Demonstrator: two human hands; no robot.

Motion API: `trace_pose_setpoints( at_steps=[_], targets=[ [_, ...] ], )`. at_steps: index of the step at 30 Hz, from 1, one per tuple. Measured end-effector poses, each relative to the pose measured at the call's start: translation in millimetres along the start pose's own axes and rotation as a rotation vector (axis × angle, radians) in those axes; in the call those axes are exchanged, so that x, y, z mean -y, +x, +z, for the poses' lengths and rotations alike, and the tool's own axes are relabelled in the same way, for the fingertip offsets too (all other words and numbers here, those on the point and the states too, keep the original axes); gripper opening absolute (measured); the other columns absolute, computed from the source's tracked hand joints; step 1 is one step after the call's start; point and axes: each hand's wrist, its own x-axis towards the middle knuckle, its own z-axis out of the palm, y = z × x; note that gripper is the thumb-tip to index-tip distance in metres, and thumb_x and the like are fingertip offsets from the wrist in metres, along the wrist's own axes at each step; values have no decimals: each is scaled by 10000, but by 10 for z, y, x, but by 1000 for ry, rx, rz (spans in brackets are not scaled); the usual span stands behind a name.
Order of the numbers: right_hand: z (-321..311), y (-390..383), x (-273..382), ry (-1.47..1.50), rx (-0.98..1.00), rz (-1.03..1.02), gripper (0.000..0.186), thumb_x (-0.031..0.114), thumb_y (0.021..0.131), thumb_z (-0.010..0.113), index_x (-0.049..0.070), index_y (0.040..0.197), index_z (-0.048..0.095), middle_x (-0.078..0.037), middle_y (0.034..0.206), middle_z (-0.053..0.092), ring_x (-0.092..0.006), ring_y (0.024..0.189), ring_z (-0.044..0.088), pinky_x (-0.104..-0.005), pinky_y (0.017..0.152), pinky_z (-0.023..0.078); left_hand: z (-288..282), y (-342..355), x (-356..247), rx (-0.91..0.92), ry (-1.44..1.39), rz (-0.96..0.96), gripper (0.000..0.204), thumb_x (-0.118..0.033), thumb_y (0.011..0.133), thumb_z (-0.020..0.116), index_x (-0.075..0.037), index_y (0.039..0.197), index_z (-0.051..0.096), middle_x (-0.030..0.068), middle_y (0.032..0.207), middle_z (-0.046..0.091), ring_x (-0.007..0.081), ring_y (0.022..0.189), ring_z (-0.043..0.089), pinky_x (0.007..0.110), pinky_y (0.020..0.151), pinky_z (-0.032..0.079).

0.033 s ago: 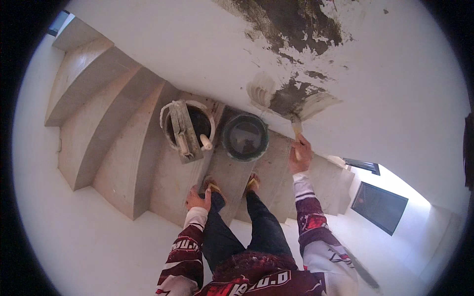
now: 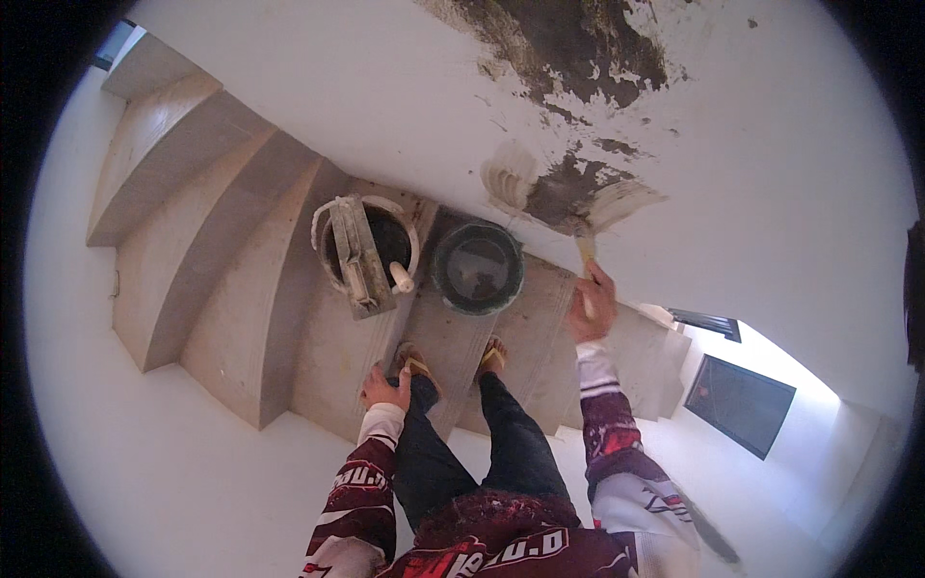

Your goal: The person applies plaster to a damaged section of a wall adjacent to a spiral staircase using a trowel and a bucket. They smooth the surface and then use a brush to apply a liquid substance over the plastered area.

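Observation:
My right hand (image 2: 592, 304) is closed around the handle of a paintbrush (image 2: 586, 249). The bristles touch the white wall (image 2: 752, 193) at the lower edge of a dark, damp-looking patch (image 2: 561, 191) with pale smears on both sides. My left hand (image 2: 385, 387) hangs beside my left leg with its fingers apart, holding nothing. On the steps ahead stands a dark round bucket (image 2: 479, 270) with what looks like liquid in it. Left of it, a plastering trowel (image 2: 361, 260) with a pale wooden handle lies across the rim of a second bucket (image 2: 414, 241).
Curved concrete stairs (image 2: 231, 308) climb to the left and drop away to the right. My sandalled feet (image 2: 491, 358) stand on separate steps. A larger bare grey patch (image 2: 588, 48) with flaking edges is higher on the wall. A dark window panel (image 2: 740, 405) sits at lower right.
My right hand has shifted slightly to the right and a little down, and the brush leans with its tip further right. My left hand and the buckets look the same.

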Motion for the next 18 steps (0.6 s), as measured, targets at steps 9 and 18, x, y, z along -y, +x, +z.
trace_pose_setpoints(
  at_steps=[9,18],
  targets=[
    [-513,246,666,10,-377,-302,287,-46,803,659,126,970,501,-167,1188,587,-410,1128,574,-514,919,480,41,76,-31,-14,-8,49,708,-569,824,593,-77,1317,463,199,1263,549,388,1206,489,566,991,355],
    [676,-456,-315,20,-232,-116,321,-68,712,679,113,943,548,-149,1126,600,-366,1060,593,-474,902,481,-27,-36,-86,16,-44,91,705,-545,834,600,-69,1333,458,199,1284,536,382,1234,467,556,1032,313]
  ],
)
